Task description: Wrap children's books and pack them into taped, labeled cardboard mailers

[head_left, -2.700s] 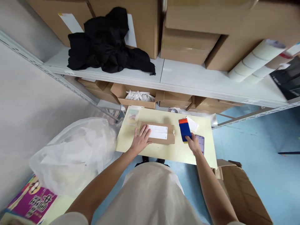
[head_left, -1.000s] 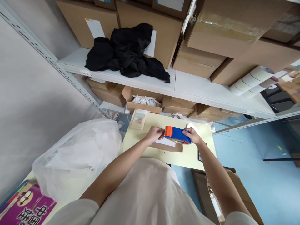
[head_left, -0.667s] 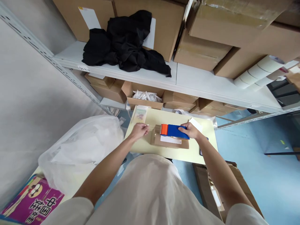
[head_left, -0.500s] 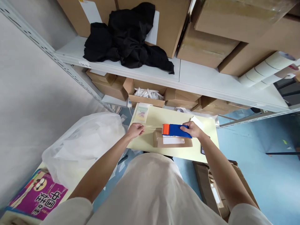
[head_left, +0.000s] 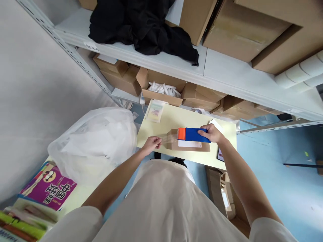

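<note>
My right hand [head_left: 212,133] is closed around a blue and orange tape dispenser [head_left: 193,134], held flat over a small cardboard box [head_left: 174,145] with a white label on it. From the dispenser's orange end a strip of clear tape [head_left: 166,137] stretches left past the edge of the box. Its free end is pinched by the fingers of my left hand [head_left: 152,144], just left of the box. The box lies on a pale yellow table [head_left: 171,117]. The dispenser hides part of the box top and label.
A clear card packet [head_left: 155,111] lies at the table's back left, a phone [head_left: 220,154] at its right edge. A big white plastic bag [head_left: 98,141] stands left. Behind are shelves [head_left: 191,72] with boxes and black cloth [head_left: 146,30]. An open carton [head_left: 227,198] sits lower right.
My left hand has come closer to the box, and the tape now lies lower, near the box's left end. The dispenser has settled closer along the box. The head view has shifted.
</note>
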The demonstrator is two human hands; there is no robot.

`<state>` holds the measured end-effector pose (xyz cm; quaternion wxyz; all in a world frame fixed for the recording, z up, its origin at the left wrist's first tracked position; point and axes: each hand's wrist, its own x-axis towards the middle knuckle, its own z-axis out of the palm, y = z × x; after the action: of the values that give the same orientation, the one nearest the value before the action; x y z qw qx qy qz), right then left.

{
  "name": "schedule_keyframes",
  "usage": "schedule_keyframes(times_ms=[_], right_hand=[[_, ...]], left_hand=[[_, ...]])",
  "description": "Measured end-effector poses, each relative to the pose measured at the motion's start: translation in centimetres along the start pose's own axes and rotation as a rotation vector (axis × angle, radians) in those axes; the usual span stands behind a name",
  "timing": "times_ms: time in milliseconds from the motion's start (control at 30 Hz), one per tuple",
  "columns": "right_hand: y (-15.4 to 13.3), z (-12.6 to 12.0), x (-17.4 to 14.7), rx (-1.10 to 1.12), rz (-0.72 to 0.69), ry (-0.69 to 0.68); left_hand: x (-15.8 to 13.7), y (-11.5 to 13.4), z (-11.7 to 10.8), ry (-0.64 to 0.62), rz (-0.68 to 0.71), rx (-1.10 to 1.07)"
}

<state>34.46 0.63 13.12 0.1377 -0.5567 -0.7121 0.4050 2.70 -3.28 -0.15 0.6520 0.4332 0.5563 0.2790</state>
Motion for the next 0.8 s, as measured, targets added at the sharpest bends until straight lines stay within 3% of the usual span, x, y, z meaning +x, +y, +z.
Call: schedule_keyframes(times_ms=[200,467,533,667,800], right_hand=[[-0.3,0.1,-0.2,-0.037,0.003,0.022],[-0.3,0.3,-0.6,-0.036,-0.004,0.073],[-0.2,0.3,-0.6,-0.026,-0.004,0.069],[-0.3,0.2,-0.6,-0.029,-0.016,0.055],[-0.9,-0.1,-0.7,-0.056,-0.02,0.026]], left_hand=[[1.7,-1.4,4.2,0.074,0.056,0.169],[1.4,-0.8,3.4,0.132,0.036,0.431],[0.8,-0.7,3.1,0.091,0.151,0.481],[0.2,1.4,3.8,-0.096,0.657,0.779],[1.2,4.7,5.4,-0.146,0.786,1.075]])
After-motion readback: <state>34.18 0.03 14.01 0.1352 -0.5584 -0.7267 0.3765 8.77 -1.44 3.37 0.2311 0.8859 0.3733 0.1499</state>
